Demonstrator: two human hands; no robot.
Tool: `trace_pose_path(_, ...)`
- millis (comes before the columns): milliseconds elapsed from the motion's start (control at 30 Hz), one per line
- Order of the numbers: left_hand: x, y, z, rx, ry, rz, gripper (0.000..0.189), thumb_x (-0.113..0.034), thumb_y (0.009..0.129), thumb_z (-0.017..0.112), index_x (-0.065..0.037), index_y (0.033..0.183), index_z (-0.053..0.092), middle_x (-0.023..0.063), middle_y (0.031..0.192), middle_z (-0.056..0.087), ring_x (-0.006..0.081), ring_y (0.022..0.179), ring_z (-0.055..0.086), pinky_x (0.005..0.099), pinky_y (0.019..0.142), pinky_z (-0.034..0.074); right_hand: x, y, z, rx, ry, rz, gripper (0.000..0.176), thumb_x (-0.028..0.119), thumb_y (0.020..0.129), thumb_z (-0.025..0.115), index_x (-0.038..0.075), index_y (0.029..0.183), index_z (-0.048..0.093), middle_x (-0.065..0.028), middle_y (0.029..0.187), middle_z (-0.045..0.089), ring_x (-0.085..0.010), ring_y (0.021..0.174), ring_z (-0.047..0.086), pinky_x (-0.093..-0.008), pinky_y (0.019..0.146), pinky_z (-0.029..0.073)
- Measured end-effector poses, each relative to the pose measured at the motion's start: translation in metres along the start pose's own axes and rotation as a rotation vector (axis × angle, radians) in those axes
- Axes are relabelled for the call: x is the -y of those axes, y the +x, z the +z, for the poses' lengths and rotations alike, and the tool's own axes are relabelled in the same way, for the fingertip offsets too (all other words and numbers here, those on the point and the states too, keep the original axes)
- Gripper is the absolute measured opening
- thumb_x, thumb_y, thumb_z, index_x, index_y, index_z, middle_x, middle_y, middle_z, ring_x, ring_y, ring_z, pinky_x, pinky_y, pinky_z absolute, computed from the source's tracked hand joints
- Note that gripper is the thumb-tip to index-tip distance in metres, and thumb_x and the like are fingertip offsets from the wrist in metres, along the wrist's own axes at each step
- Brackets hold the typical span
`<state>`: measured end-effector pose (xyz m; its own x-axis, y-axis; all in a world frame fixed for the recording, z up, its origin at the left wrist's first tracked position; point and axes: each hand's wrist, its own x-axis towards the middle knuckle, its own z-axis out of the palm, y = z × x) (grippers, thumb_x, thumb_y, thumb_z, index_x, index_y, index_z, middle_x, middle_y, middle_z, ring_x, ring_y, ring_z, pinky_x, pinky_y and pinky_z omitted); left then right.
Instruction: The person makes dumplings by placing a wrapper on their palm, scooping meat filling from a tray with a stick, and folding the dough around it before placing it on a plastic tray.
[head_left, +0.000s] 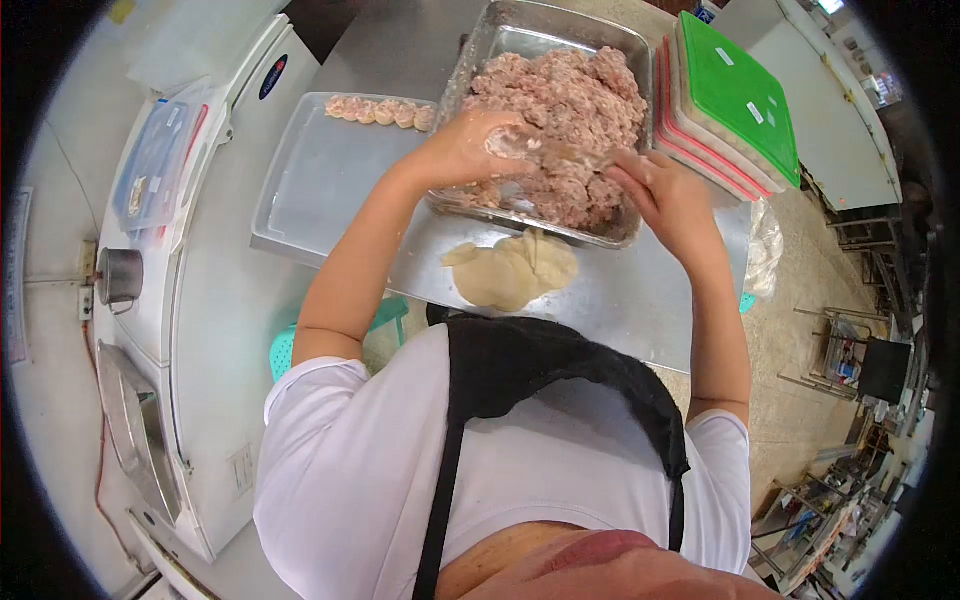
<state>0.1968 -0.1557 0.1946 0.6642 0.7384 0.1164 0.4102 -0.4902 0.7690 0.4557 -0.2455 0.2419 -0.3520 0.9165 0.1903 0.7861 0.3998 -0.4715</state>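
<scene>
Over a deep metal tray, my left hand is curled around a pale dumpling wrapper, partly hidden by the fingers. My right hand pinches the end of a thin, flat spreader, whose blurred blade points at the left hand. Beneath both lies a large mound of pink ground meat in the metal tray. A loose stack of round dough wrappers rests on the table in front of the tray. Filled dumplings line the far edge of a translucent plastic tray at the left.
Stacked containers with a green lid stand right of the meat tray. The metal table has its front edge close to my apron. A white refrigerator stands at the left, near a turquoise stool.
</scene>
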Motion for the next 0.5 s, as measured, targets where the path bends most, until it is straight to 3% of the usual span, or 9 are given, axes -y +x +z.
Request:
trace_pose_path(33,0.007,-0.004,-0.005,-0.034,-0.009,-0.017,0.048,-0.030,0.069,0.080,-0.007,0.109,0.063,0.0054,0.094,0.064,0.0199,0.091,0.059,0.0331,0.084,0.045,0.016,0.003,-0.001,-0.080,-0.189,0.063,0.025,0.020,0.089,0.062,0.004,0.109,0.065,-0.0154,0.089,0.064,-0.0315,0.080,0.062,-0.0377,0.071,0.048)
trace_pose_path(67,0.014,-0.010,-0.011,-0.064,-0.020,-0.035,0.048,-0.031,0.070,0.080,-0.007,0.107,0.063,0.0055,0.094,0.064,0.0196,0.091,0.058,0.0333,0.084,0.045,0.022,0.005,0.014,-0.264,-0.141,-0.079,0.020,0.028,0.091,0.058,0.012,0.101,0.067,-0.0130,0.083,0.063,-0.0332,0.072,0.063,-0.0412,0.061,0.049)
trace_pose_path(100,0.014,-0.016,-0.021,-0.066,-0.023,-0.030,0.048,-0.031,0.070,0.080,-0.007,0.107,0.063,0.0055,0.094,0.064,0.0196,0.091,0.058,0.0333,0.084,0.045,0.031,0.010,0.023,-0.264,-0.147,-0.079,0.020,0.028,0.091,0.058,0.012,0.101,0.067,-0.0130,0.083,0.063,-0.0332,0.072,0.063,-0.0412,0.061,0.049)
trace_pose_path(167,0.012,-0.031,-0.040,-0.068,-0.092,0.042,0.045,-0.031,0.070,0.081,-0.005,0.102,0.063,0.0055,0.092,0.064,0.0183,0.087,0.058,0.0338,0.081,0.047,0.047,0.021,0.037,-0.112,-0.228,-0.037,0.020,0.027,0.090,0.059,0.012,0.103,0.066,-0.0144,0.080,0.062,-0.0337,0.071,0.062,-0.0421,0.061,0.049)
trace_pose_path(233,0.022,-0.046,-0.054,-0.123,-0.122,0.034,0.044,-0.032,0.070,0.081,-0.005,0.100,0.063,0.0058,0.092,0.063,0.0178,0.087,0.057,0.0342,0.081,0.047,0.067,0.033,0.032,-0.130,-0.228,-0.083,0.021,0.026,0.091,0.058,0.011,0.104,0.065,-0.0154,0.079,0.062,-0.0331,0.072,0.063,-0.0420,0.062,0.049)
trace_pose_path(300,0.027,-0.062,-0.072,-0.174,-0.153,0.021,0.044,-0.032,0.069,0.082,-0.005,0.098,0.062,0.0061,0.092,0.063,0.0174,0.087,0.057,0.0346,0.081,0.047,0.096,0.038,0.028,-0.151,-0.127,0.053,0.020,0.024,0.091,0.057,0.009,0.104,0.064,-0.0170,0.080,0.062,-0.0348,0.075,0.062,-0.0437,0.063,0.048)
trace_pose_path(367,0.025,-0.077,-0.092,-0.069,-0.258,-0.211,0.048,-0.033,0.070,0.082,-0.005,0.103,0.061,0.0076,0.092,0.063,0.0174,0.083,0.057,0.0337,0.076,0.048,0.111,0.049,0.050,-0.181,-0.090,-0.012,0.023,0.024,0.093,0.054,0.008,0.108,0.062,-0.0189,0.083,0.063,-0.0370,0.078,0.062,-0.0454,0.066,0.049)
trace_pose_path(433,0.042,-0.084,-0.102,-0.038,-0.255,-0.265,0.055,-0.036,0.069,0.082,-0.004,0.107,0.060,0.0114,0.099,0.063,0.0208,0.088,0.058,0.0346,0.078,0.047,0.119,0.059,0.083,0.008,-0.229,0.056,0.026,0.025,0.095,0.051,0.009,0.113,0.060,-0.0203,0.088,0.064,-0.0391,0.081,0.062,-0.0464,0.070,0.049)
trace_pose_path(500,0.081,-0.089,-0.106,-0.023,-0.251,-0.323,0.061,-0.039,0.068,0.082,-0.003,0.112,0.059,0.0153,0.106,0.063,0.0242,0.094,0.060,0.0354,0.081,0.047,0.112,0.066,0.101,0.056,-0.199,0.083,0.029,0.027,0.096,0.049,0.009,0.117,0.058,-0.0216,0.094,0.064,-0.0393,0.086,0.062,-0.0458,0.075,0.049)
